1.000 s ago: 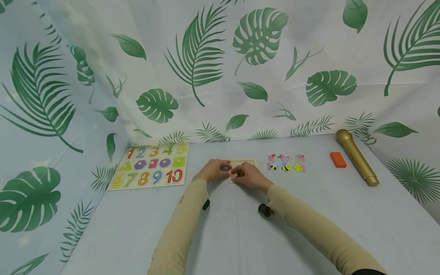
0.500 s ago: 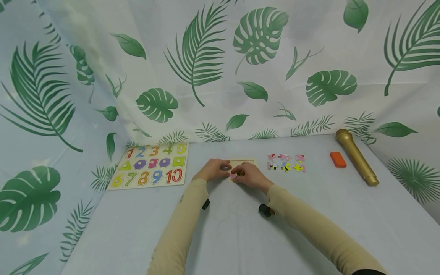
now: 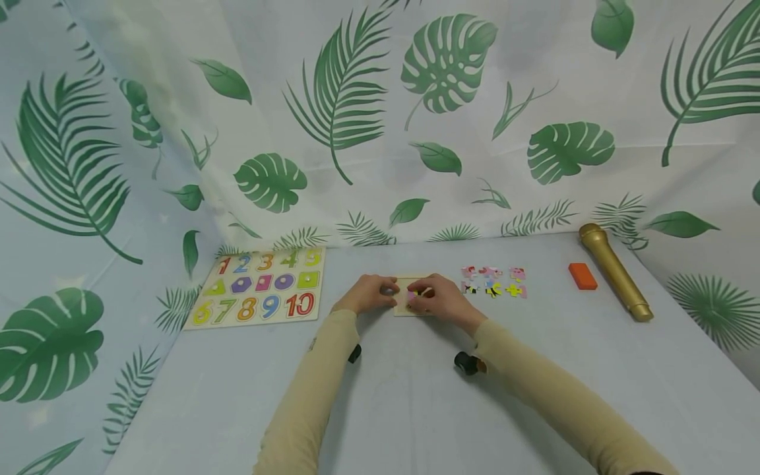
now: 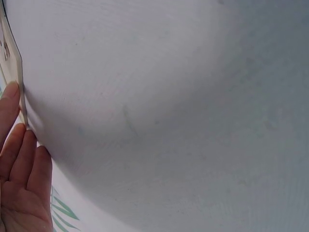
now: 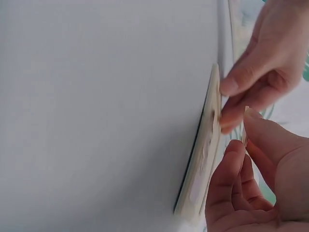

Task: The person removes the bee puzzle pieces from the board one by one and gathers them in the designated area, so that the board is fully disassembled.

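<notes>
My left hand rests its thumb and fingertips against the left edge of a small wooden puzzle tray. In the left wrist view the fingers of this hand lie fairly straight at the tray's edge. Over the tray, my right hand pinches a thin puzzle piece between thumb and fingers; its printed face is hidden. Pink and yellow print shows at the right fingertips, over the tray. To the right of the tray lie several loose jigsaw pieces with pink and yellow pictures, in two rows.
A number-and-shape peg board lies at the left on the pale-covered table. Far right are an orange block and a gold microphone. A leaf-print curtain rises behind and at the sides.
My right hand has shifted to the right over the tray and lifted slightly, uncovering more of the tray's left part. The left hand has stayed in place.
</notes>
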Available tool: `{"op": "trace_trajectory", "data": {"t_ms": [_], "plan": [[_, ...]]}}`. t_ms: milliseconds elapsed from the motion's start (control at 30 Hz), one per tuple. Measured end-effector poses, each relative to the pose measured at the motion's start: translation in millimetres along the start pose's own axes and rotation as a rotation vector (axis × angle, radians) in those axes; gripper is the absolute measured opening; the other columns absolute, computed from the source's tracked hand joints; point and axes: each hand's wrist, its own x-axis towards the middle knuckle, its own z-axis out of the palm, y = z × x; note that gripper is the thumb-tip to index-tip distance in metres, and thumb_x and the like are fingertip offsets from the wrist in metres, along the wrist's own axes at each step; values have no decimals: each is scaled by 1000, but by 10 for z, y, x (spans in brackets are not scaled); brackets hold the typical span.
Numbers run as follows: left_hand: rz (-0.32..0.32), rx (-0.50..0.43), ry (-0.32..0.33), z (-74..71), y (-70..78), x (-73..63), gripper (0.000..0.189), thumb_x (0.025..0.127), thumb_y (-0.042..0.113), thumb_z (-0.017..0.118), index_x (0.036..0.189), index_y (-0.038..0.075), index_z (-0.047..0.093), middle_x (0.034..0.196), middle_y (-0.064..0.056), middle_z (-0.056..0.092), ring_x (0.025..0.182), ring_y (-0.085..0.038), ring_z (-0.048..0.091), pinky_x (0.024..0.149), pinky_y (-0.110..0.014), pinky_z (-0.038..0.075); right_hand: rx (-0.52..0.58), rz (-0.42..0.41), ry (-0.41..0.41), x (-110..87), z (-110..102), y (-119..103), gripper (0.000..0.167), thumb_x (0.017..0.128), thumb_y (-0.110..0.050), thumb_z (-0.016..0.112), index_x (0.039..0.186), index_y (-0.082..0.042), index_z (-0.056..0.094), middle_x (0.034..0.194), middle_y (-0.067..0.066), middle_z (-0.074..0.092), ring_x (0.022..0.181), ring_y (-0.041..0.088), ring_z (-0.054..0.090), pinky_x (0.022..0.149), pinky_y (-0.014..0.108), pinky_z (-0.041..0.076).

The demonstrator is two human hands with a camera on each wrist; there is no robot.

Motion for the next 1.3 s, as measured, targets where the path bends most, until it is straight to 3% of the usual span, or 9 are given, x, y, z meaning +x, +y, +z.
{"op": "trace_trajectory", "data": {"t_ms": [100,333,600,1100,1300], "plan": [[-3,-15,0,0,3,-11,37,89,20,73,124,11,67,144,-3,52,135,-23,45,113,-35,35,-18,20,16,-47,-86,72,35,93,-32,68,124,-15,67,120,6,57,108,25,56,92,40,50],[-27,-47,-4,-2,26,-45,38,89,19,73,125,9,66,145,-3,50,136,-23,44,113,-36,34,-58,68,26,-236,-346,317,38,91,-30,71,124,-11,66,122,9,59,104,28,56,78,34,54],[-20,-43,4,-6,36,-48,38,88,19,74,124,9,67,145,-3,51,135,-24,44,113,-35,34,-127,57,39,-421,-571,543,41,90,-30,71,123,-6,66,121,14,62,105,31,58,83,41,54],[-27,-27,-5,-3,39,-37,36,89,19,73,124,9,68,144,-3,52,136,-23,44,113,-35,34,-118,26,-2,-510,-706,657,34,89,-22,73,119,-6,69,117,11,63,97,23,59,74,32,50],[-36,-28,-13,-9,41,-36,37,89,19,73,125,9,67,144,-3,52,136,-23,44,113,-35,33,-121,21,-19,-483,-702,676,32,90,-19,72,119,-7,69,117,11,61,96,23,58,78,35,50]]}}
